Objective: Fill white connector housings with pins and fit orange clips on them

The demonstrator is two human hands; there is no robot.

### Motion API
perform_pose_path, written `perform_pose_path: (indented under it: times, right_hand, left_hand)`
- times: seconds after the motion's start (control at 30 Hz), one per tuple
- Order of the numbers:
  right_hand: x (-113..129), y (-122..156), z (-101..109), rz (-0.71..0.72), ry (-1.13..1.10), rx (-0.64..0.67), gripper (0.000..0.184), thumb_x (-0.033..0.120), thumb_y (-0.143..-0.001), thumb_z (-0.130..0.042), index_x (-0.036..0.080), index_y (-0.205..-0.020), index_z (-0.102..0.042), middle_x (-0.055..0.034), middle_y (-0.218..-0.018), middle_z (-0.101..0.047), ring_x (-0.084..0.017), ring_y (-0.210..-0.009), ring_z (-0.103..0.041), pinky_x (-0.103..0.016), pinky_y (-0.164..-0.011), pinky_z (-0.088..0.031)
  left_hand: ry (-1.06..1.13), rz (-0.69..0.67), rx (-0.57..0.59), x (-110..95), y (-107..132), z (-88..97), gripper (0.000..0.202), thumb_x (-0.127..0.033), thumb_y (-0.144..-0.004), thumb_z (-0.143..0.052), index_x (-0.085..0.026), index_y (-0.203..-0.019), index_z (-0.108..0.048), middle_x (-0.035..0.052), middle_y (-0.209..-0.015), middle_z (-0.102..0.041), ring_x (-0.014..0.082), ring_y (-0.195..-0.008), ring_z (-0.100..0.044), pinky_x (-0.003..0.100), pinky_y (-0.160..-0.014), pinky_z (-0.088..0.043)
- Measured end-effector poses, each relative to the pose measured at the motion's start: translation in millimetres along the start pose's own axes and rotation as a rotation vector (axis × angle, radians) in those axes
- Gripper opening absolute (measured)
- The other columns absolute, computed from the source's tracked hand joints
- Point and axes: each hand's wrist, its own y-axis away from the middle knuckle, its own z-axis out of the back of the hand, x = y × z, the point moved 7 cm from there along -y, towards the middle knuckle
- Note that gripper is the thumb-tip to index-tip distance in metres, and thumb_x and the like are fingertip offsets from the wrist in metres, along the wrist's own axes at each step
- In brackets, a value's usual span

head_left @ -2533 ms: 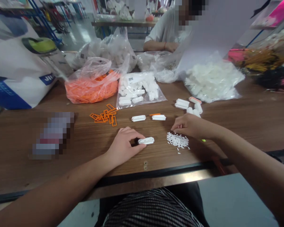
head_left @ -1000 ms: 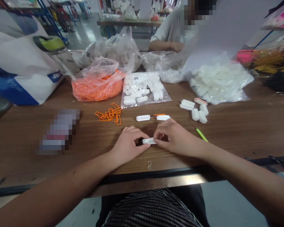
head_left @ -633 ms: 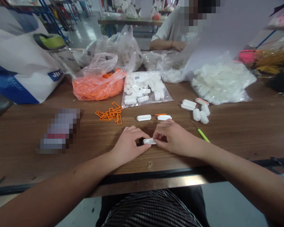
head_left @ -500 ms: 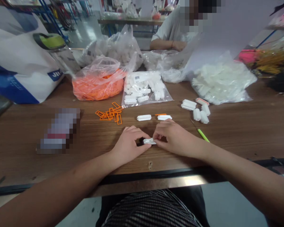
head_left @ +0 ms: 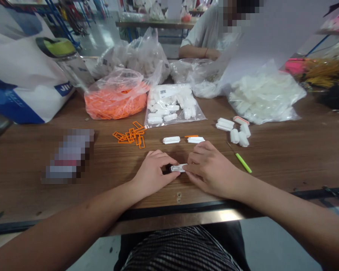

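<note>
Low over the front of the table, a small white plastic connector housing point(head_left: 178, 168) with rows of dark holes lies between my hands. The thumb and fingers of my left hand point(head_left: 154, 171) pinch its left end. My right hand point(head_left: 207, 167) is closed on its right end, and the fingertips cover that part. Behind the hands lie a white housing point(head_left: 171, 140) and another white housing point(head_left: 196, 140) with an orange frame point(head_left: 191, 136) along its back edge. A green-handled pick point(head_left: 243, 162) rests right of my right hand.
Loose orange frames point(head_left: 132, 135) lie at left, near a pixelated flat object point(head_left: 69, 156). Behind are a bag of orange frames point(head_left: 115, 99), a bag of white housings point(head_left: 173, 103) and a large bag of whitish parts point(head_left: 265, 96). Several white pieces point(head_left: 235, 136) sit at right. A person point(head_left: 206, 37) sits opposite.
My right hand has turned slightly and its fingers have shifted on the housing's right end. My left hand keeps its pinch. The view has moved very slightly.
</note>
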Motion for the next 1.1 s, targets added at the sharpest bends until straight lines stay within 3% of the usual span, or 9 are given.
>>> perform_pose_path:
  times: [0.17,0.3,0.43,0.53,0.63,0.8,1.1]
  right_hand:
    - [4,5,-3,0.017,0.040,-0.088,0.025,0.018,-0.088,-0.048,0.017,-0.072,-0.068,-0.0054,-0.070,-0.063,-0.019,-0.072,-0.053,-0.038,-0.081,-0.036]
    - [-39,31,22,-0.240,-0.125,-0.233,0.023,0.021,-0.089,-0.050,0.019,-0.078,-0.070,-0.0037,-0.074,-0.068,-0.018,-0.073,-0.058,-0.036,-0.076,-0.039]
    - [-97,76,19,-0.595,-0.179,0.013,0.026,0.018,-0.078,-0.056,0.021,-0.053,-0.059,-0.0004,-0.053,-0.059,-0.015,-0.053,-0.052,-0.031,-0.056,-0.036]
    - [-115,101,8,-0.698,-0.315,0.112,0.017,0.024,-0.078,-0.059,0.022,-0.064,-0.068,-0.0014,-0.065,-0.068,-0.016,-0.060,-0.059,-0.031,-0.059,-0.042]
    - [-116,107,-4,-0.697,-0.408,0.160,0.018,0.027,-0.081,-0.058,0.023,-0.073,-0.073,-0.0023,-0.076,-0.073,-0.018,-0.069,-0.063,-0.032,-0.066,-0.045]
    - [-114,100,-7,-0.664,-0.397,0.179,0.019,0.026,-0.078,-0.056,0.022,-0.070,-0.073,-0.0019,-0.076,-0.073,-0.019,-0.071,-0.064,-0.032,-0.071,-0.046]
    - [-118,98,-17,-0.672,-0.361,0.293,0.014,0.024,-0.076,-0.056,0.020,-0.069,-0.068,-0.0025,-0.068,-0.069,-0.017,-0.063,-0.061,-0.029,-0.061,-0.046]
  left_hand:
    - [-0.016,-0.012,-0.004,0,0,1.4,0.011,-0.026,-0.075,-0.074,-0.024,-0.085,-0.070,-0.0020,-0.084,-0.073,0.0185,-0.080,-0.061,0.036,-0.080,-0.040]
    - [0.001,-0.007,0.007,1,0,1.9,0.011,-0.026,-0.075,-0.074,-0.025,-0.086,-0.070,-0.0023,-0.084,-0.073,0.0181,-0.080,-0.061,0.037,-0.081,-0.041]
    - [-0.003,-0.010,0.013,1,-1,1.8,0.011,-0.025,-0.075,-0.074,-0.024,-0.085,-0.070,-0.0019,-0.083,-0.073,0.0182,-0.079,-0.061,0.037,-0.081,-0.041]
    - [-0.008,-0.013,0.018,0,-1,1.5,0.012,-0.025,-0.075,-0.074,-0.024,-0.086,-0.070,-0.0019,-0.083,-0.073,0.0180,-0.078,-0.061,0.038,-0.081,-0.040]
    - [-0.011,-0.014,0.017,1,-1,1.4,0.011,-0.026,-0.076,-0.074,-0.024,-0.086,-0.070,-0.0018,-0.083,-0.073,0.0181,-0.078,-0.061,0.037,-0.080,-0.040]
    - [-0.015,-0.005,0.016,2,-1,0.9,0.011,-0.027,-0.076,-0.073,-0.025,-0.086,-0.070,-0.0011,-0.084,-0.073,0.0186,-0.078,-0.061,0.037,-0.079,-0.041]
    - [-0.007,-0.004,0.020,1,-2,0.4,0.010,-0.027,-0.077,-0.072,-0.024,-0.086,-0.070,-0.0009,-0.085,-0.073,0.0188,-0.080,-0.060,0.038,-0.081,-0.041]
